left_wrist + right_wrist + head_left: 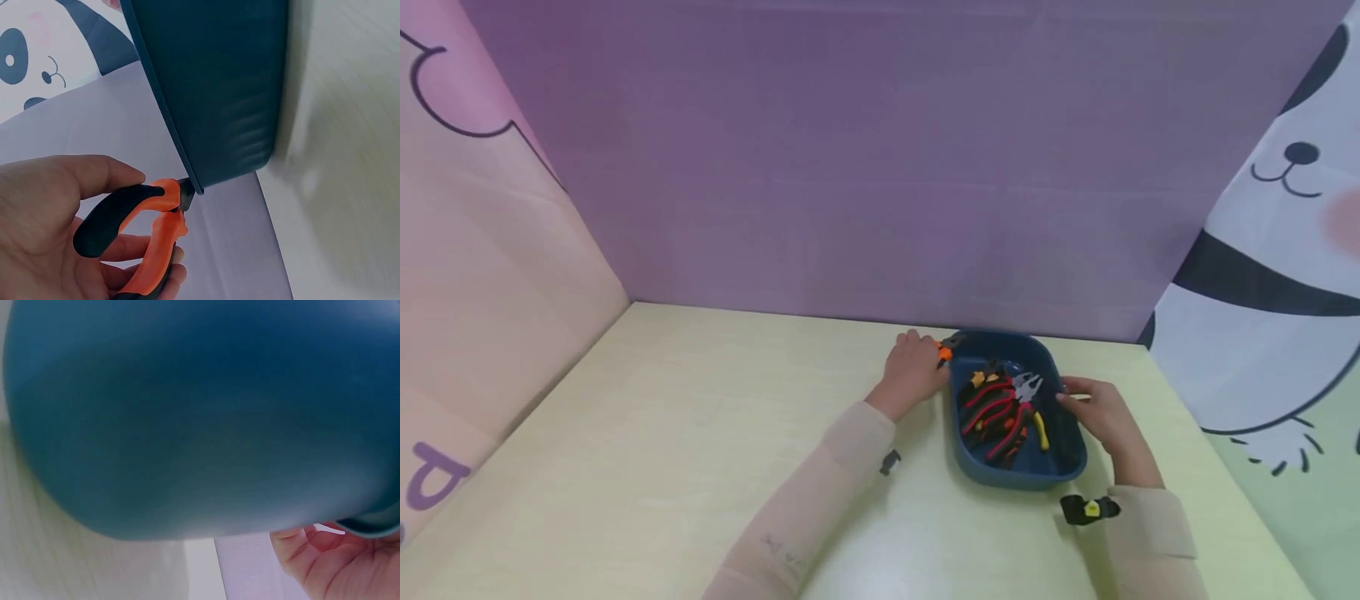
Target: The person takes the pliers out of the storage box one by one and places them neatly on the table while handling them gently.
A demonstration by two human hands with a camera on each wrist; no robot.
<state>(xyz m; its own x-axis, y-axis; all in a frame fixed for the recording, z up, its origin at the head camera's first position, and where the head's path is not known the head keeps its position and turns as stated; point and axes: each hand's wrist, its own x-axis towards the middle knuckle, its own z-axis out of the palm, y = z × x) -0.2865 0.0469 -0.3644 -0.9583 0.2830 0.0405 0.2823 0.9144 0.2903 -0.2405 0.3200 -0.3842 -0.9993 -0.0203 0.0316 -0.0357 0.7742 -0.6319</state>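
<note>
My left hand (913, 371) holds a pair of pliers (164, 247) with orange and black handles, at the left rim of a blue plastic bin (1011, 480). In the left wrist view the handles are spread and the dark pliers head overlaps the bin's rim. My right hand (1097, 408) grips the bin's right rim, its thumb on the inner side. Inside the bin lie several pliers (1024, 408) with red and black handles, their steel heads toward the far right. A yellow handle (1041, 432) sits beside them, and orange-handled tools are partly hidden underneath.
The bin stands on a pale wooden table (715, 433), near its back right. A purple backdrop (887, 167) rises right behind the table edge. Printed panels flank both sides, with a panda (1262, 308) on the right. Small wrist cameras (1090, 510) sit on both sleeves.
</note>
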